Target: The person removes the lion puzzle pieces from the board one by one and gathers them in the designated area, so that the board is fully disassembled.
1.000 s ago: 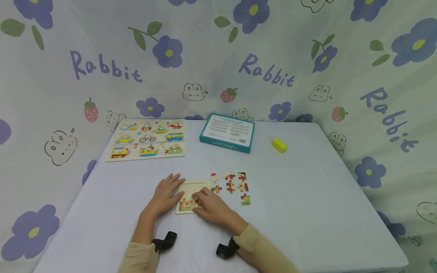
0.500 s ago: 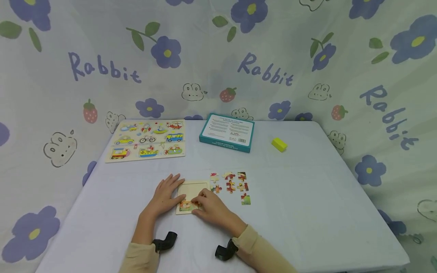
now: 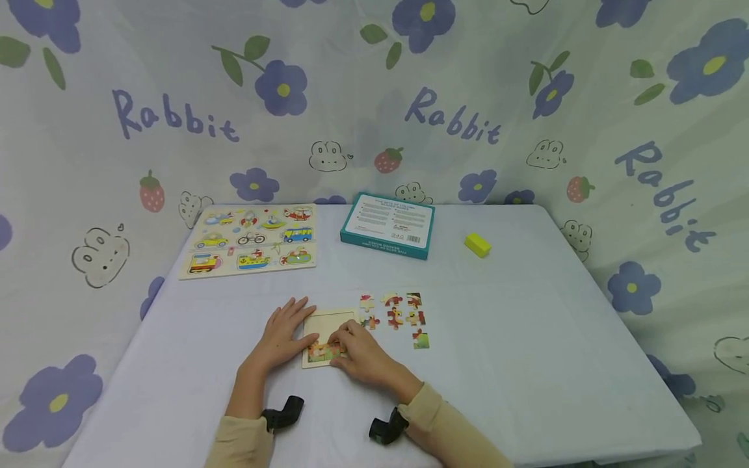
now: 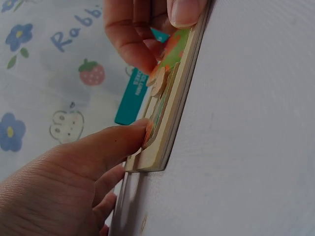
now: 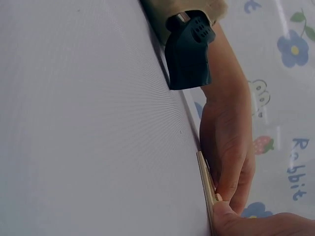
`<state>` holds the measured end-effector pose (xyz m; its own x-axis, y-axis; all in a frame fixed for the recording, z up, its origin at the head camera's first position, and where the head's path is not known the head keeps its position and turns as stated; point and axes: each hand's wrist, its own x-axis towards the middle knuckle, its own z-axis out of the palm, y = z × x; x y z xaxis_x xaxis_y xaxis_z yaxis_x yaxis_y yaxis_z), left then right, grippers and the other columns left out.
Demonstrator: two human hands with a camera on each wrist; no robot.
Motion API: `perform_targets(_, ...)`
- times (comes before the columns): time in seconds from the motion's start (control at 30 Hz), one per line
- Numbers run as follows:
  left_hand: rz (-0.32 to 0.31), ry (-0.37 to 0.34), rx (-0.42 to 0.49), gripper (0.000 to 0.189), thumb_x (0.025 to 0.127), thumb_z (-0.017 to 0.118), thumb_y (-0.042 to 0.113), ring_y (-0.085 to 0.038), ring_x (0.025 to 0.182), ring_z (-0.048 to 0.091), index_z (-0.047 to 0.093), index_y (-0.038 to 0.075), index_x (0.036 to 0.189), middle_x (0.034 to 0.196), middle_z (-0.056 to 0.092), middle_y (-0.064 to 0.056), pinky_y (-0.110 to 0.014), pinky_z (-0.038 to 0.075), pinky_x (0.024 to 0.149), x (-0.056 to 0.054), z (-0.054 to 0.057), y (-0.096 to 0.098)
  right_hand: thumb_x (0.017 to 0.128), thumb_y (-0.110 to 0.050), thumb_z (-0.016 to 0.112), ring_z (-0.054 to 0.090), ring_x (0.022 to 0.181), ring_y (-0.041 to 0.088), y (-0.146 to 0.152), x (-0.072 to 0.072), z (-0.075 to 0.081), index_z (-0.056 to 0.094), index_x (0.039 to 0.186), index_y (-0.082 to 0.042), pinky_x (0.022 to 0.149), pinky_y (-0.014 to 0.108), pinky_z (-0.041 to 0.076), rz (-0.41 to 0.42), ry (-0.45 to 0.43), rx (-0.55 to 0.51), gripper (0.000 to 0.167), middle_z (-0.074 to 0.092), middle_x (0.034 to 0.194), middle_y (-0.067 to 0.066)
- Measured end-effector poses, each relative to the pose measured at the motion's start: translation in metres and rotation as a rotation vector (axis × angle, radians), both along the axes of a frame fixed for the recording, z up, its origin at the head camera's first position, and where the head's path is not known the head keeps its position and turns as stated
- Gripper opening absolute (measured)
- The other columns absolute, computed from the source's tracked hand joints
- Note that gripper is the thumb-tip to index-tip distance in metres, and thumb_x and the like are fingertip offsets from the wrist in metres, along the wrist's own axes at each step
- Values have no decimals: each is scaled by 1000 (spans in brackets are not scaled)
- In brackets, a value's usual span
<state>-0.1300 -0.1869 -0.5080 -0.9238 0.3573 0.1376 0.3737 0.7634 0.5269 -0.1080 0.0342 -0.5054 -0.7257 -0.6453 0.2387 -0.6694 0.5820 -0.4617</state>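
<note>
In the head view a small wooden puzzle tray (image 3: 331,312) lies on the white cloth. Joined orange-and-green jigsaw pieces (image 3: 316,352) line its near side. My left hand (image 3: 282,335) rests along the tray's left edge with fingers spread; its thumb (image 4: 129,140) presses on a piece by the rim. Over the near right part of the tray, my right hand (image 3: 364,354) pinches a jigsaw piece (image 4: 173,51) between thumb and curled fingers. A raised wooden edge (image 4: 158,82) shows beside those fingertips. The right wrist view shows the tray edge-on, the pieces mostly hidden.
Several loose jigsaw pieces (image 3: 395,318) lie in rows right of the tray. Farther back are a vehicle puzzle board (image 3: 250,240), a teal box (image 3: 388,224) and a yellow block (image 3: 478,245). Black wrist devices (image 3: 388,428) sit close to the cloth.
My right fingers have shifted slightly over the near row, and more of the pieces under them shows. My left hand stays at the tray's edge. The head view has tilted a little.
</note>
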Motion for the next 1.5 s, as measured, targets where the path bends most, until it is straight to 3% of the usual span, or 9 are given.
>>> perform_targets(0.23, 8, -20, -14, 61, 82, 66, 36, -38, 134, 19, 49, 6, 132, 142, 35, -16, -57, 9, 105, 1, 1, 0, 80, -26, 71, 47, 81, 4, -2, -1, -1, 56, 107, -14, 79, 22, 40, 5, -31, -21, 33, 56, 93, -8)
perform_targets(0.57, 0, -28, 2, 60, 82, 65, 38, -36, 134, 18, 49, 8, 132, 143, 34, -15, -56, 8, 106, -1, 3, 0, 90, -22, 60, 46, 74, 3, 3, 0, -1, 59, 103, -16, 65, 14, 38, -3, -68, -137, 15, 57, 87, -8)
perform_targets(0.97, 14, -17, -13, 57, 83, 64, 35, -36, 134, 20, 50, 9, 131, 142, 35, -15, -55, 9, 106, 0, 1, 1, 90, -19, 59, 51, 81, 4, 21, 0, 10, 61, 105, -16, 70, 18, 45, -97, -86, -192, 16, 58, 89, -7)
perform_targets(1.27, 24, -37, 15, 55, 85, 63, 31, -35, 135, 18, 48, 9, 132, 143, 34, -14, -54, 7, 107, 2, 0, 1, 88, -15, 62, 52, 78, 6, 40, -3, 13, 63, 107, -13, 67, 21, 46, -155, -47, -225, 19, 60, 86, -7)
perform_targets(1.5, 23, -40, 9, 55, 85, 63, 31, -34, 135, 17, 48, 9, 132, 144, 33, -14, -54, 6, 107, 2, 1, 2, 88, -15, 62, 50, 77, 6, 53, -5, 15, 62, 106, -16, 66, 22, 45, -221, -73, -216, 18, 57, 86, -9)
